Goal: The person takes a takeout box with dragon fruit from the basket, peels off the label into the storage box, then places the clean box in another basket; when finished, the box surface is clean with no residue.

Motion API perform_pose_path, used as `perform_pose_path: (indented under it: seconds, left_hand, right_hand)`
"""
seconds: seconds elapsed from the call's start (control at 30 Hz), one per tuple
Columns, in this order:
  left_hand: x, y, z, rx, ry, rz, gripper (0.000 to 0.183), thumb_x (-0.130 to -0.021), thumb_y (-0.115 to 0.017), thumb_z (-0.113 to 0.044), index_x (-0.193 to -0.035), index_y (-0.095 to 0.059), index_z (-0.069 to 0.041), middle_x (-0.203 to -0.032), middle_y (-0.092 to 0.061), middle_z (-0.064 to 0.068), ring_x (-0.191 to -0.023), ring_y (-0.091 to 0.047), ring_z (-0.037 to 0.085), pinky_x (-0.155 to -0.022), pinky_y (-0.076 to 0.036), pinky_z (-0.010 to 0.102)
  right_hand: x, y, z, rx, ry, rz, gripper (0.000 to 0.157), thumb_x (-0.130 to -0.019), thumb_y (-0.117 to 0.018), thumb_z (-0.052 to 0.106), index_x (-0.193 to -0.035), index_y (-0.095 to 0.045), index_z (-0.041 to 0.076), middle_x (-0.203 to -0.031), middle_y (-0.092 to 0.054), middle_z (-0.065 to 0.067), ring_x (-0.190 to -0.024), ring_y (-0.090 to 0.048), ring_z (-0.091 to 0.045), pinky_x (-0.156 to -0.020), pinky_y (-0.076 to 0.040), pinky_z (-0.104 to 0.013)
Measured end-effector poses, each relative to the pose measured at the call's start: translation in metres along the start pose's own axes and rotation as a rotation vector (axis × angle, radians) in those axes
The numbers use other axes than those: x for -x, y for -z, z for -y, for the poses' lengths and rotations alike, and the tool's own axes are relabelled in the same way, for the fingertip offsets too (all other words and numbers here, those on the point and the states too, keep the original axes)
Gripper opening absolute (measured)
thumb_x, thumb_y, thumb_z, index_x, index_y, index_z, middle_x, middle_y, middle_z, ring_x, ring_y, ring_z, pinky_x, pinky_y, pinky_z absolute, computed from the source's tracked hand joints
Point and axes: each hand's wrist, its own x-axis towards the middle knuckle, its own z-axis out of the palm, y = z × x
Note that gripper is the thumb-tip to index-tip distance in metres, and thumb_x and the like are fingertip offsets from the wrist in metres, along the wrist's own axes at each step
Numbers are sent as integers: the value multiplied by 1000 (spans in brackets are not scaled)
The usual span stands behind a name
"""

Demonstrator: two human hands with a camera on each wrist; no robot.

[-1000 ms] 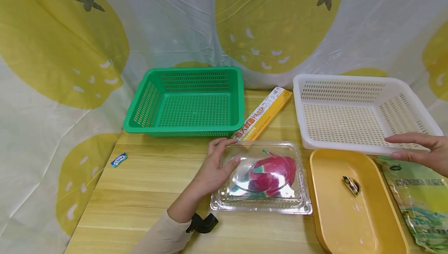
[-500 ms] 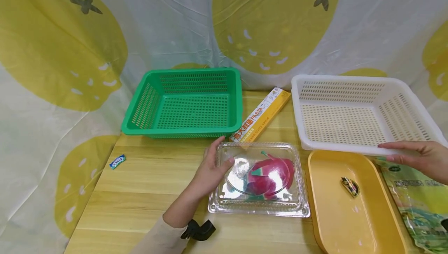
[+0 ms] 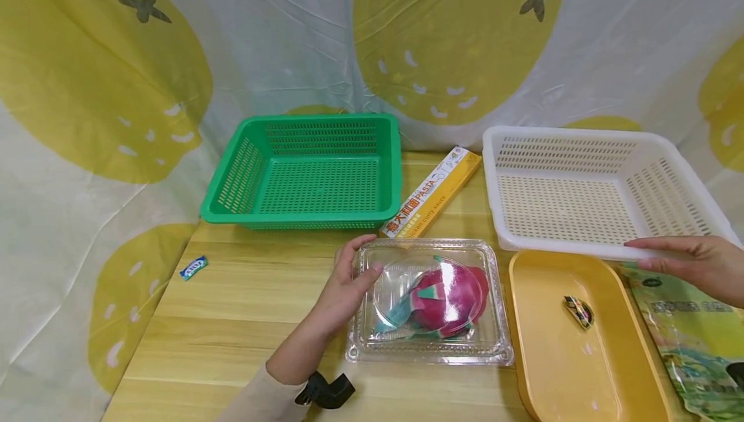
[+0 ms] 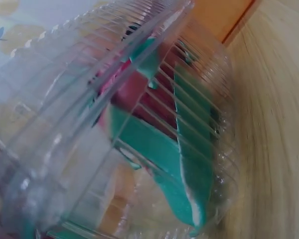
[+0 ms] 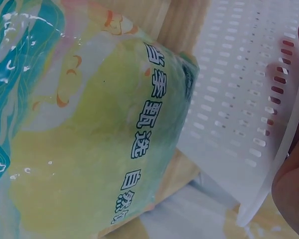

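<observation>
A clear plastic clamshell box point(image 3: 430, 354) lies on the table in the head view, with a toy dragon fruit point(image 3: 450, 296), pink with green leaves, inside it. My left hand point(image 3: 343, 293) grips the box's left side, thumb on the lid and fingers along the far left corner. Up close, the left wrist view shows the box's ribbed wall point(image 4: 154, 114) and the green leaves behind it. At right, my right hand point(image 3: 697, 265) pinches the front rim of a white perforated basket point(image 3: 558, 247), thumb below the rim and fingers over it. Part of that hand is cut off in the right wrist view.
A green basket point(image 3: 302, 218) stands at back left, beside a pasta box point(image 3: 433, 196). Right of the clamshell is a yellow tray point(image 3: 558, 370) holding a small wrapped item point(image 3: 578, 312). A green bag point(image 3: 686, 338) lies farther right. A small blue wrapped candy point(image 3: 194, 267) lies far left.
My left hand's fingers have slid from over the lid to the box's left side. My right hand has moved slightly left and down onto the white basket's front rim.
</observation>
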Motion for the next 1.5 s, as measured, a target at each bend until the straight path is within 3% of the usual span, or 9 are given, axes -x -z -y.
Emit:
perform_pose_path:
  seconds: [0.17, 0.3, 0.43, 0.57, 0.67, 0.83, 1.0, 1.27, 1.5]
  left_hand:
    - [5, 4, -7, 23, 14, -2, 47, -104, -57, -21, -149, -42, -22, -163, -20, 10, -152, -19, 49, -115, -27, 73]
    - [7, 8, -20, 56, 8, 5, 46, -103, -58, -17, -147, -44, -20, -161, -20, 12, -153, -17, 47, -118, -22, 73]
    - [8, 13, -36, 74, -16, 16, 48, -102, -57, -13, -148, -42, -16, -161, -19, 10, -157, -5, 37, -121, -12, 72]
    - [8, 15, -55, 86, -25, 30, 49, -103, -56, -13, -150, -39, -15, -164, -13, 8, -157, 1, 35, -120, -11, 74]
    - [5, 13, -72, 104, -26, 42, 49, -104, -55, -15, -150, -38, -16, -165, -11, 7, -153, -12, 37, -115, -29, 70]
    - [-12, 1, -102, 131, -75, 29, 50, -103, -56, -15, -150, -41, -17, -164, -16, 4, -145, -26, 32, -108, -43, 55]
    - [-39, -18, -129, 110, -123, -21, 47, -101, -61, -20, -146, -47, -22, -160, -24, 4, -150, -17, 27, -120, -27, 57]
    - [-85, -58, -154, 125, -74, -79, 47, -100, -63, -22, -144, -48, -26, -157, -26, 5, -146, -28, 25, -115, -36, 45]
    - [-120, -102, -166, 84, -30, -99, 49, -97, -65, -20, -144, -50, -27, -157, -26, 5, -129, -44, 25, -92, -46, 31]
  right_hand:
    - [-1, 3, 3, 40, -8, 31, 46, -97, -70, 33, -137, -65, 9, -142, -53, -35, -95, -28, 31, -68, -44, -15]
    - [-1, 3, 3, 24, 5, 15, 44, -97, -71, 31, -135, -67, 10, -127, -68, 4, -94, -30, 31, -65, -40, -10]
    - [-1, 2, 1, -5, 16, 17, 43, -97, -71, 29, -135, -67, 9, -110, -40, 48, -95, -32, 32, -66, -42, -10]
    - [-2, 4, 2, 20, -2, 48, 48, -98, -69, 32, -137, -64, 5, -134, -67, 1, -98, -38, 27, -68, -48, -14]
    - [-2, 6, 5, 45, -27, 70, 52, -99, -68, 36, -139, -62, 4, -145, -45, -41, -99, -45, 20, -68, -52, -20]
    - [-1, 9, 10, 55, -51, 89, 54, -99, -66, 38, -141, -60, 4, -143, -46, -42, -95, -43, 24, -68, -51, -22]
    - [-1, 11, 14, 68, -63, 128, 56, -101, -63, 41, -143, -57, 5, -141, -51, -40, -107, -65, -18, -74, -53, -36]
    - [-1, 11, 17, 42, -38, 102, 46, -98, -68, 35, -136, -66, 8, -118, -70, 2, -90, -47, 18, -68, -46, -18]
    - [-1, 10, 21, 42, -41, 106, 48, -99, -67, 34, -136, -64, 3, -121, -70, -15, -86, -51, 8, -68, -46, -20]
